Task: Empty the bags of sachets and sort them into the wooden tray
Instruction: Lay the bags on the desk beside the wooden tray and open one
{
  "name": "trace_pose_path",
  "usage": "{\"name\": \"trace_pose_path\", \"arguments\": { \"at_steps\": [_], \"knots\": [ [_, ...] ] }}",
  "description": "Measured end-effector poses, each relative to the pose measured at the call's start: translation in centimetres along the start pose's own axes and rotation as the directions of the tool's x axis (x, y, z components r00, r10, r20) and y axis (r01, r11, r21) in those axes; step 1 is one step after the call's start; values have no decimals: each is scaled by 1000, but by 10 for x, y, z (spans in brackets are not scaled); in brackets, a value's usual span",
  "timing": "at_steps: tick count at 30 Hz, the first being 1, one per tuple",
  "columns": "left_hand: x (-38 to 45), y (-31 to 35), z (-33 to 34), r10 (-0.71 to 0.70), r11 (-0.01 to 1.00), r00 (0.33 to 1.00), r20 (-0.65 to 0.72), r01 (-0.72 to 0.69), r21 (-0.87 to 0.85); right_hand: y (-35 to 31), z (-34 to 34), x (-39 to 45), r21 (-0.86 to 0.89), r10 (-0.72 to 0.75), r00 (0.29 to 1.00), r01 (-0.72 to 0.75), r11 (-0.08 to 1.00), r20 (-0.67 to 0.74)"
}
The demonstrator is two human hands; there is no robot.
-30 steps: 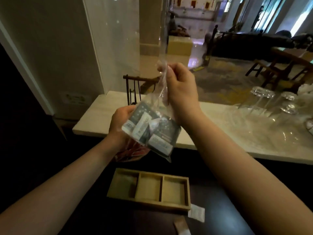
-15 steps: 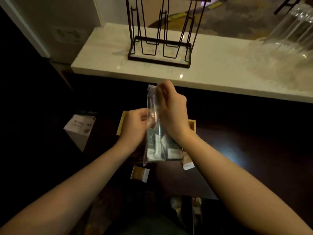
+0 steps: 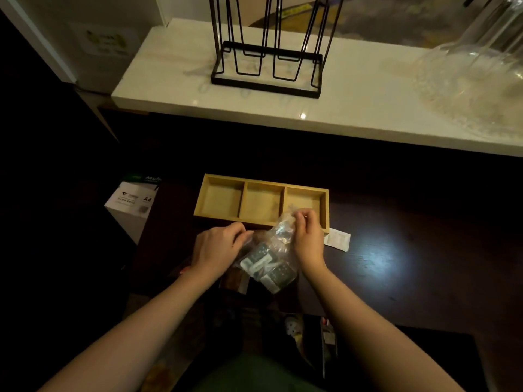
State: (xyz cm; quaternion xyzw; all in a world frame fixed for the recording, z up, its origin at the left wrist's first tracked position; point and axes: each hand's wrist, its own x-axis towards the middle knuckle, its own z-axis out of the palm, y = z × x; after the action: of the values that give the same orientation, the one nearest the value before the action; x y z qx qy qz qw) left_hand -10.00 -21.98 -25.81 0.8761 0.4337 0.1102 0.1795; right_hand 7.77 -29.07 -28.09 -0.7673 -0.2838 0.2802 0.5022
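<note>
A clear plastic bag [image 3: 268,261] with dark and white sachets inside lies on the dark table just in front of the wooden tray [image 3: 243,202]. The tray has three compartments, all bare wood. My right hand [image 3: 307,239] pinches the bag's crumpled top end over the tray's near right corner. My left hand [image 3: 219,246] holds the bag's left side with curled fingers. A white sachet [image 3: 338,239] lies loose on the table to the right of my right hand. A brown sachet [image 3: 235,281] shows partly under the bag.
A white marble counter [image 3: 353,89] runs behind the table, bearing a black wire rack [image 3: 267,77] and glassware [image 3: 475,80] at the right. A white A4 paper box [image 3: 133,205] stands to the left of the table. Small items lie in shadow near my lap.
Both hands brought the bag down from chest height onto the table in front of the tray. The bag went from hanging upright to lying slanted; the tray's compartments are now uncovered.
</note>
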Motion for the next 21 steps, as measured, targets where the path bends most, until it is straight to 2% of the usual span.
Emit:
{"name": "trace_pose_path", "arguments": {
  "at_steps": [4, 10, 15, 21],
  "knots": [
    [-1, -7, 26, 45, 994, 999, -23, -42, 98, 18, -17, 7, -2, 70, 995, -70, 998, -71],
    [-10, -13, 62, 140, 954, 983, 121, -167, 249, 42, -35, 7, -57, 131, 974, -144, 988, -183],
    [-8, -14, 65, 208, 937, 969, 132, -236, 257, 67, -57, 7, -27, 241, 922, -261, 965, -303],
    [-9, -20, 71, 217, 906, 927, 305, -308, 291, 84, -87, 8, -175, 285, 907, -349, 921, -310]
  ]
}}
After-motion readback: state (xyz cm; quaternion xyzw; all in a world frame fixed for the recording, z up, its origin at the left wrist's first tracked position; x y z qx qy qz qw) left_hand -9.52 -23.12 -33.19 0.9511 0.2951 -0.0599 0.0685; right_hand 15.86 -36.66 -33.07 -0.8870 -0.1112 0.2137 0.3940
